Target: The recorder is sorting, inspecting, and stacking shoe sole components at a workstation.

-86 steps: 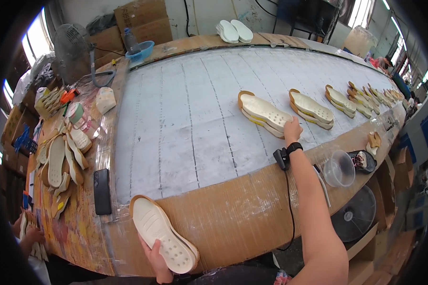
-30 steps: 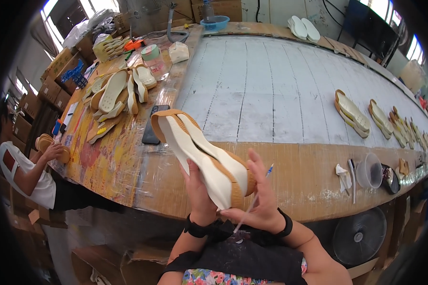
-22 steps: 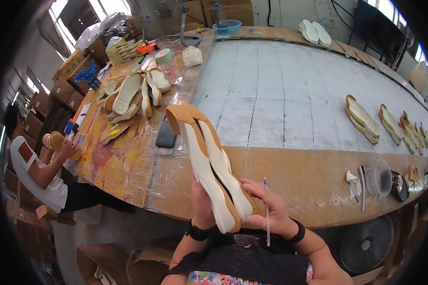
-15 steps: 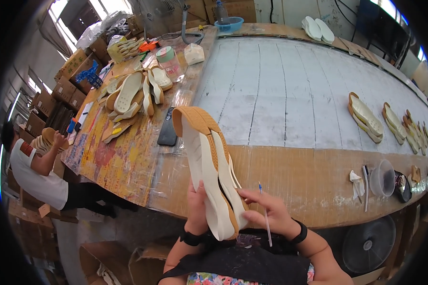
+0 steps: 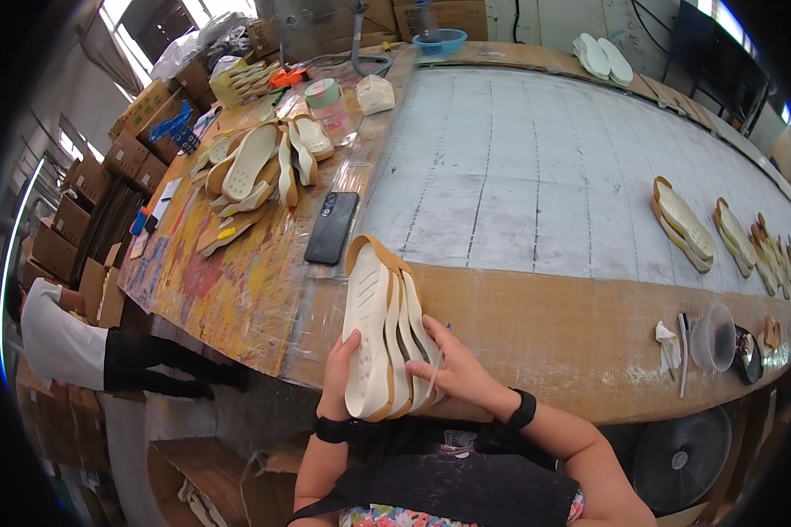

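Observation:
Several cream-and-tan shoe soles (image 5: 366, 342) stand nested together upright between my two hands, just over the near table edge. My left hand (image 5: 337, 373) grips their left side low down, its thumb on the cream inner face. Closed on the right side of the same stack is my right hand (image 5: 455, 367), thumb and fingers on the outer soles. A thin pale pen, mostly hidden, is also in that hand, its blue tip showing above the fingers. Black bands circle both wrists.
Left on the table lie a pile of soles (image 5: 253, 162), a phone (image 5: 332, 230) and a pink jar (image 5: 329, 112). More soles (image 5: 684, 224) line the white sheet's right side, near a plastic tub (image 5: 713, 338). A person (image 5: 66, 338) stands left; an open carton (image 5: 193, 470) sits below.
The stack has come down and turned, showing more of its inner face and fanned edges. My right hand has shifted up and left along it. The person at left has turned and bent.

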`<state>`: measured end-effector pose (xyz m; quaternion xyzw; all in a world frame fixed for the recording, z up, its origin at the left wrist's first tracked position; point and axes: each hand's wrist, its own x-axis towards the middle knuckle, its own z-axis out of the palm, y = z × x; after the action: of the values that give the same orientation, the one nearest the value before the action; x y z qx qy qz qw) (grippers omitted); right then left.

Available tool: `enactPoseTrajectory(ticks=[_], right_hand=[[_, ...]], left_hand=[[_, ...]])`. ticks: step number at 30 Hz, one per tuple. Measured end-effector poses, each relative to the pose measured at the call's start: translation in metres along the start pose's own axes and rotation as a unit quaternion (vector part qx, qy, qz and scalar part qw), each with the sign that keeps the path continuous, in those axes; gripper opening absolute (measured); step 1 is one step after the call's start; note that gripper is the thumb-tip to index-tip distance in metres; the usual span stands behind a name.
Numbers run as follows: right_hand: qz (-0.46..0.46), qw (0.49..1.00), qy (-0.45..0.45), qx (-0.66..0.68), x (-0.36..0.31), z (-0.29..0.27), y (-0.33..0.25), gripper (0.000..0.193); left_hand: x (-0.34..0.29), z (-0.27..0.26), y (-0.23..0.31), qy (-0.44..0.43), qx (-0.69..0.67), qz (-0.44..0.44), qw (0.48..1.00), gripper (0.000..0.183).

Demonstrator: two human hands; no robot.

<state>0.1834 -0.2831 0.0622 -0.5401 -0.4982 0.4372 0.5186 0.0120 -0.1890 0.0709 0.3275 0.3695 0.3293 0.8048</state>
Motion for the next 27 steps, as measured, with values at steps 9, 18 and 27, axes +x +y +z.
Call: enactPoseTrajectory(ticks=[9,18,27], right_hand=[[0.261,0.917,-0.222,0.203,0.043,0.001,-0.018,0.05],[0.228,0.836,-0.265,0.422,0.087,0.035,-0.023,0.052],[-0.322,0.927,-0.146,0.122,0.402,0.105,-0.162,0.031]], left_hand=[[-0.01,-0.029,0.0,-0.06,-0.161,-0.113,0.979,0.046],[-0.032,-0.05,0.039,-0.081,-0.214,0.138,0.964,0.045],[-0.037,-0.052,0.029,0.103,-0.066,0.246,0.962,0.058]])
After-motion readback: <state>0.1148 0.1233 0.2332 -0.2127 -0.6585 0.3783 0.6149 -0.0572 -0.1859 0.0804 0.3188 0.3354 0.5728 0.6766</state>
